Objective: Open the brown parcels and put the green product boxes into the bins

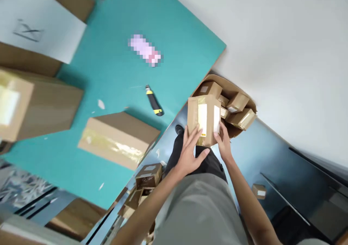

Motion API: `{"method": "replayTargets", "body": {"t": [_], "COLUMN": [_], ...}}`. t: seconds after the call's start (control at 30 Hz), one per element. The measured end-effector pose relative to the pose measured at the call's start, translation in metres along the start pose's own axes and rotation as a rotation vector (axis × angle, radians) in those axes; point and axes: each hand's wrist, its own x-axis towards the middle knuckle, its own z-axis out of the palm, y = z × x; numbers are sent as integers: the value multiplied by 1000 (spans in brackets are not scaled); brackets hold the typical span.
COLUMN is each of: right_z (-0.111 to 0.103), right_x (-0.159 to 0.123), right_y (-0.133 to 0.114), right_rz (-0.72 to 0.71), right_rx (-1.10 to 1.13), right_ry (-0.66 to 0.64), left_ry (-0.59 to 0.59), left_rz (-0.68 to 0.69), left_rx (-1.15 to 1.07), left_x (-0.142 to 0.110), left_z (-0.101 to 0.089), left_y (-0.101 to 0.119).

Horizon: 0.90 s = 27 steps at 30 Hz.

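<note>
Between my two hands is a small cardboard box (193, 114) with clear tape and white labels on two faces. My left hand (189, 156) lies with its fingers spread along the near left part of the box, thumb apart. At the right side, my right hand (224, 143) grips the edge beside a label. Just beyond the box stands a large open carton (210, 77), holding several smaller taped boxes (239, 101). The held box covers part of that carton.
On the green table (176, 31) lie a black-and-yellow utility knife (154, 101), a blurred-out pink item (144, 50) and a taped carton (116, 138). More boxes (148, 176) are on the floor at lower left. One small box (259, 191) is on the floor at right.
</note>
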Motion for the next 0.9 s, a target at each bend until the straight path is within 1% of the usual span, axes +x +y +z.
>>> {"method": "replayTargets", "body": {"t": [0.07,0.1,0.13,0.2,0.3,0.4,0.47,0.5,0.53,0.57,0.6,0.63,0.7,0.73,0.8,0.9], "right_z": [21,36,54,95,170,244,281,293,300,302,298,289,258,237,188,102], "right_x": [-5,-5,-3,1,8,14,16,17,16,16,16,15,16,18,24,41], "right_y": [-29,-40,-49,-62,-71,-74,-74,-73,-71,-68,-64,-58,-42,-31,-2,52], "right_rz": [-62,-80,-94,-124,-161,-118,-71,-58,-47,-43,-39,-32,4,37,127,289], "right_rx": [-12,-21,-23,-21,33,45,-11,-40,-54,-47,-26,3,74,97,106,20], "right_ry": [-112,-181,-252,-403,-567,-704,-801,-849,-889,-926,-942,-931,-858,-801,-673,-443], "left_ry": [117,186,260,400,550,623,642,640,636,637,636,631,581,536,404,182], "left_rz": [-16,-35,-54,-98,-196,-320,-443,-511,-564,-595,-602,-585,-514,-471,-385,-282], "left_rx": [49,86,128,220,335,408,441,454,465,473,475,470,455,456,472,466], "left_x": [-26,-38,-49,-67,-83,-89,-88,-87,-85,-82,-77,-72,-57,-47,-23,25], "left_z": [-22,-32,-40,-57,-84,-114,-132,-138,-141,-142,-140,-136,-118,-106,-75,-18], "left_y": [20,26,28,25,3,-31,-51,-59,-63,-65,-65,-61,-51,-46,-39,-39]}}
